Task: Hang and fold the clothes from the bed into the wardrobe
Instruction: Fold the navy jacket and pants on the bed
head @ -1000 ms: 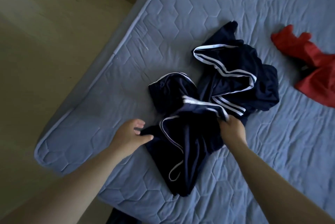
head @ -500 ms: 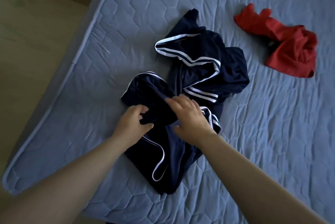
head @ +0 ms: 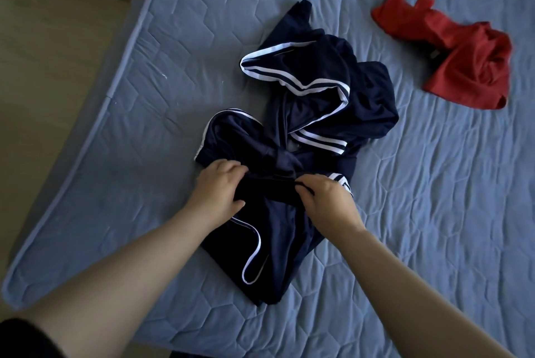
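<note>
Blue quilted mattress fills the view, wood floor off to the left. Navy garment with white stripes lies crumpled mid-bed (could be more than one piece, cannot tell). Left hand and right hand both grasp a bunched dark band at its near part, fingers curled round the fabric. Red garment lies crumpled, well apart, upper right.

A home bedroom. Wooden floor borders the left edge of a quilted blue mattress. Crumpled navy sportswear and a red garment lie on it.
</note>
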A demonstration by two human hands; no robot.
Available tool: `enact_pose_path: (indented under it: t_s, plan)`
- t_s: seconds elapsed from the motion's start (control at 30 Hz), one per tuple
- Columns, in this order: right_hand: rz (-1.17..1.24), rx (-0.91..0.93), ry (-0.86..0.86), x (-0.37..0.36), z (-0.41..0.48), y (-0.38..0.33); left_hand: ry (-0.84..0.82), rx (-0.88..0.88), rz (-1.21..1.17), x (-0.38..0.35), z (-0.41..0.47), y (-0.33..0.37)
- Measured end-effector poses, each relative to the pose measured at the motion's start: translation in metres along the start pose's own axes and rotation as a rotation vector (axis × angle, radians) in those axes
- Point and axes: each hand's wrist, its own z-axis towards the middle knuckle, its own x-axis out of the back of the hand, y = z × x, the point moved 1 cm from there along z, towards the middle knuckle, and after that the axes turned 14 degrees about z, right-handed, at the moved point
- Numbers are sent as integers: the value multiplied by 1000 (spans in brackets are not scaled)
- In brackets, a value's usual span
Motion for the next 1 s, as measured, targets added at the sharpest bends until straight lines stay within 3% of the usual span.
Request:
enact_pose_path:
  t_s: [0.27, 0.5, 0.63, 1.0]
  plan:
    - [144, -170, 172, 28, -39, 48, 79, 27, 173, 0, 22, 15]
    - [162, -438, 188, 35, -57, 70, 200, 35, -55, 12, 7, 24]
    - [427, -659, 240, 46, -62, 68, 183, 6, -120, 41, 0, 23]
    - [563, -551, 605, 185, -98, -11, 363, 134, -413, 197, -45, 65]
